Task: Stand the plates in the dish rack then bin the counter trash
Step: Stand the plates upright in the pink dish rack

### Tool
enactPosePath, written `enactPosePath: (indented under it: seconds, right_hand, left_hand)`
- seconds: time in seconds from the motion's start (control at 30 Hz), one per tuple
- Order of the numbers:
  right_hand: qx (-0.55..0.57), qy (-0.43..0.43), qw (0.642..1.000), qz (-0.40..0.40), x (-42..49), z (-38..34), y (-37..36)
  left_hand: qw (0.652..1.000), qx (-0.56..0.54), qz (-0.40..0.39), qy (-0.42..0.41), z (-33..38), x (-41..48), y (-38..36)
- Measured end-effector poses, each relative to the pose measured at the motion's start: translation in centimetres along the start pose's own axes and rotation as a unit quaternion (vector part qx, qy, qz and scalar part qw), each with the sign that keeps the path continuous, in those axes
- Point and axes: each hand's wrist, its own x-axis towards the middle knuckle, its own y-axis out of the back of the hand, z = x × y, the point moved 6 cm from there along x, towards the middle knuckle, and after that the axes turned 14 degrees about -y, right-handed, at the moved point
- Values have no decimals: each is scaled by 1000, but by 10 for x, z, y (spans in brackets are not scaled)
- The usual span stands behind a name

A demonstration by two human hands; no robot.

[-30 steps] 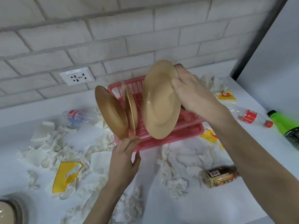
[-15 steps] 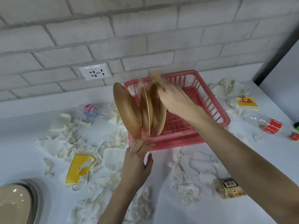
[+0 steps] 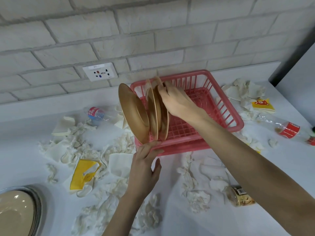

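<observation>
A pink plastic dish rack (image 3: 226, 114) sits on the white counter by the brick wall. Three tan plates stand on edge at its left end: a large plate (image 3: 132, 113) leaning outward, a middle plate (image 3: 152, 109), and a third plate (image 3: 164, 120). My right hand (image 3: 175, 101) grips the top rim of that third plate. With straight fingers, my left hand (image 3: 144, 164) presses the rack's front left corner below the plates. Crumpled white tissues (image 3: 81, 143) and a yellow wrapper (image 3: 83, 174) litter the counter.
A stack of plates (image 3: 18, 210) lies at the bottom left. Plastic bottles lie left of the rack (image 3: 97, 114) and at the right (image 3: 288, 129). A small jar (image 3: 240, 195) lies near my right forearm. A wall socket (image 3: 100, 71) is behind the rack.
My right hand has lowered the third plate from in front of the rack into a slot beside the other two. My left hand stays at the rack's front corner.
</observation>
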Motion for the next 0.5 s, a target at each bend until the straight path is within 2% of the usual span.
enactPosePath:
  seconds: [0.07, 0.13, 0.2, 0.4, 0.5]
  right_hand:
    - [14, -8, 1000, 17, 1, -5, 2]
    - [-3, 20, 999, 35, 4, -8, 0]
    - [-10, -6, 1000, 20, 6, -7, -3]
    - [-4, -1, 1000, 2, -1, -7, -10]
    - [13, -26, 1000, 2, -6, -2, -6]
  left_hand:
    - [1000, -1, -1, -2, 0, -1, -1]
    - [1000, -2, 1, -5, 0, -1, 0]
    - [1000, -1, 1, -4, 1, -1, 0]
    - [1000, 6, -7, 0, 1, -2, -1]
    - [1000, 6, -10, 0, 1, -2, -1]
